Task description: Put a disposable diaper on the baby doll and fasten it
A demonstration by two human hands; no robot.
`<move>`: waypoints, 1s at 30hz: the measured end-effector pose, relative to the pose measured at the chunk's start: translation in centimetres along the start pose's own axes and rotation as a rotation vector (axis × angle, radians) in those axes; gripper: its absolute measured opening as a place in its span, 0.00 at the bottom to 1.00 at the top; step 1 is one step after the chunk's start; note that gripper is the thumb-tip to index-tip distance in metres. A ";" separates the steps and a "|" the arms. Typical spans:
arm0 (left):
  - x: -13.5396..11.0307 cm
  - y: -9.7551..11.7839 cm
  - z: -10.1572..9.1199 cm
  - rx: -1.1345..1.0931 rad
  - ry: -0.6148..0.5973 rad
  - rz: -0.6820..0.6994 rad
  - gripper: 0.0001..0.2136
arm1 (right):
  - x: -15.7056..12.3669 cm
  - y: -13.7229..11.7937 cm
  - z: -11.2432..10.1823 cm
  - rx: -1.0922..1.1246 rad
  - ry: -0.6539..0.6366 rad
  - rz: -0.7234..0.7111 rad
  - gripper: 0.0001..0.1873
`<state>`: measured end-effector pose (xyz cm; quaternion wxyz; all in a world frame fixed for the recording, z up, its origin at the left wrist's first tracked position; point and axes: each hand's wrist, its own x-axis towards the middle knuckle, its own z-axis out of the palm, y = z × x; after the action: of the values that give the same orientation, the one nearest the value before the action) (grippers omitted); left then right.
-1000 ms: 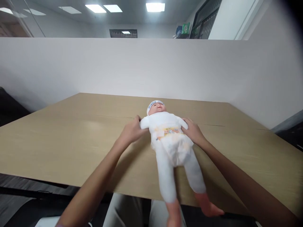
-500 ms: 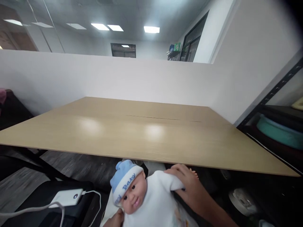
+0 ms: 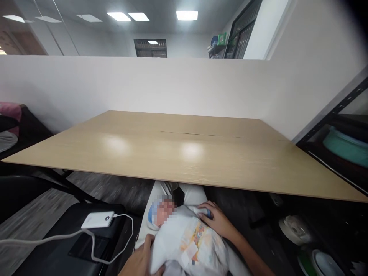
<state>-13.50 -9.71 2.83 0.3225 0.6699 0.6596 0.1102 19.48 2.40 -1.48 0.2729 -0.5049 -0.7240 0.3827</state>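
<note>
A baby doll [image 3: 169, 232] in a white top and a blue-and-white hat lies on my lap, its head toward the table and tilted left. Its face is blurred out. A white diaper [image 3: 201, 239] with an orange cartoon print covers its lower body. My left hand [image 3: 140, 256] grips the doll's side at the lower left, partly cut off by the bottom edge. On the other side, my right hand [image 3: 217, 220] has its fingers curled round the doll's sleeved arm, close to the blue cuff.
A wooden table [image 3: 138, 153] spans the view just beyond my knees. On a black chair [image 3: 63, 218] to the left lie a white power bank [image 3: 97, 219] with a cable and a dark phone [image 3: 87, 247]. Shelving with a teal basin [image 3: 345, 145] stands at the right.
The doll has been lowered flatter onto my lap, and its head appears farther away and smaller. Its printed diaper now shows fully. Both hands have stayed on it. My view has tilted down slightly.
</note>
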 end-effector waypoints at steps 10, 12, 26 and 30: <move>3.3 1.8 -0.7 -0.068 -0.076 0.563 0.28 | -2.8 -3.1 -1.0 0.091 -0.073 0.034 0.16; 4.6 4.5 -1.2 -0.135 -0.139 0.596 0.22 | -2.6 -3.6 -1.4 0.012 -0.074 0.001 0.15; 7.7 8.2 -0.1 -0.260 -0.163 0.686 0.09 | -0.9 -1.2 -2.9 -0.238 0.017 -0.036 0.15; 7.4 8.2 -0.3 -0.292 -0.201 0.687 0.11 | 0.2 -1.1 -3.3 -0.261 0.027 -0.027 0.15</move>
<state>-6.26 -1.86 5.76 0.4217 0.8063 0.3394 0.2383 21.39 3.29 1.25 0.2196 -0.5314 -0.7707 0.2747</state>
